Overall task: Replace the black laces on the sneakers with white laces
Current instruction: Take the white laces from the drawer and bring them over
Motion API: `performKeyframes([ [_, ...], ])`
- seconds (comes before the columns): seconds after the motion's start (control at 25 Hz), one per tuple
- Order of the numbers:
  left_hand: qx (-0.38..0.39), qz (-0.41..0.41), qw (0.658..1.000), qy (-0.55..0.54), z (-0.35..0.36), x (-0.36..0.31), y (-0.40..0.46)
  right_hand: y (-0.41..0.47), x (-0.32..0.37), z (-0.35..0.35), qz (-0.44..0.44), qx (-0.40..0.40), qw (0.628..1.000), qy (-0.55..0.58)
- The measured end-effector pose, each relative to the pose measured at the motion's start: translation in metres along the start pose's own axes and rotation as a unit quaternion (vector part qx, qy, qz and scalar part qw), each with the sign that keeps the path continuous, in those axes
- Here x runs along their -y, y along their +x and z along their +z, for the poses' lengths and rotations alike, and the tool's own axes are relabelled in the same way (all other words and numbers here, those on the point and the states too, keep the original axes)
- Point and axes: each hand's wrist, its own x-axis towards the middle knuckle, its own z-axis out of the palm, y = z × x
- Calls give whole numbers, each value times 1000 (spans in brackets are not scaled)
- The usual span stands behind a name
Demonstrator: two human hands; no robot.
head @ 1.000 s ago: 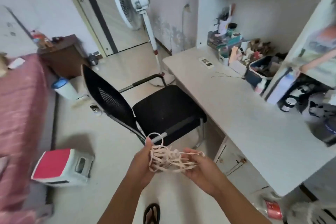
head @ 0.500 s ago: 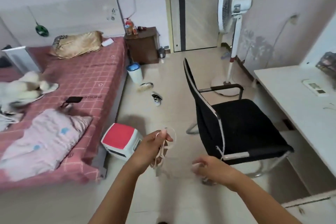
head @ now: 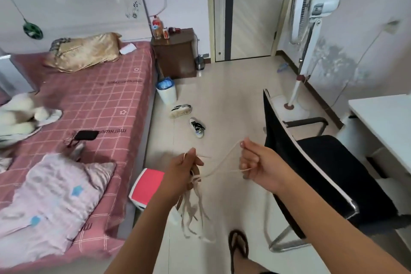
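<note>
L hand (head: 184, 170) grips a bunch of white laces (head: 193, 207), loops dangling below it; R hand (head: 255, 162) pinches one strand pulled across betw. both. Sneakers (head: 188, 119) lie on the floor (head: 233, 100) well ahead, near the bed's (head: 93, 104) side edge, just beside a bin (head: 166, 93). Red-topped stool (head: 148, 187) under L hand; black chair (head: 315, 173) right of R hand, fan (head: 304, 18) beyond.

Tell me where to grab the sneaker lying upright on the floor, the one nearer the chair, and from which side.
Grip the nearer sneaker across its sides at mid-length, coming down from above. It seems to sit on its sole with the laced top facing up and bare floor all round, apart from the tipped sneaker. First free a hand: the left hand and right hand both hold the white laces.
</note>
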Motion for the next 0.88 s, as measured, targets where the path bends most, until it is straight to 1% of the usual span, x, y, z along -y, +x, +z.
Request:
performKeyframes([
  [0.04, -19, -6, 1000, -8, -5, -5, 24, 22, 15, -1, 2, 11, 1000, 8],
  [0.08, -33, -9, 999, 5, -10, -10, 47, 43, 31, -1, -1, 19, 1000, -6],
  [0.2, -71, -11, 996, 47, -32, -29, 118, 111, 83, 1, -11, 39, 990, -133],
  [0.28, -52, -23, 997, 51, -45, -47, 168, 156, 123, 7, -8, 53, 976, -210],
  [0.36, -12, -41, 998, 49, -54, -66, 210, 197, 160, 17, -6, 83, 968, -236],
  [0.44, 0, -45, 998, 47, -60, -78, 250, 239, 195, 23, -18, 110, 972, -208],
  [0.52, -18, -46, 998, 41, -68, -90, 286, 275, 229, 24, -29, 110, 982, -151],
  [0.64, -29, -67, 995, -61, -81, -111, 342, 332, 279, 9, -57, 88, 991, -77],
  [0.72, -22, -67, 992, -102, -93, -125, 385, 369, 301, -6, -61, 68, 993, -70],
  [0.8, -13, -45, 994, -95, -105, -137, 427, 400, 314, -24, -45, 48, 994, -83],
  [0.88, -27, -25, 997, -62, -120, -148, 477, 437, 327, -42, -38, 15, 997, -61],
])
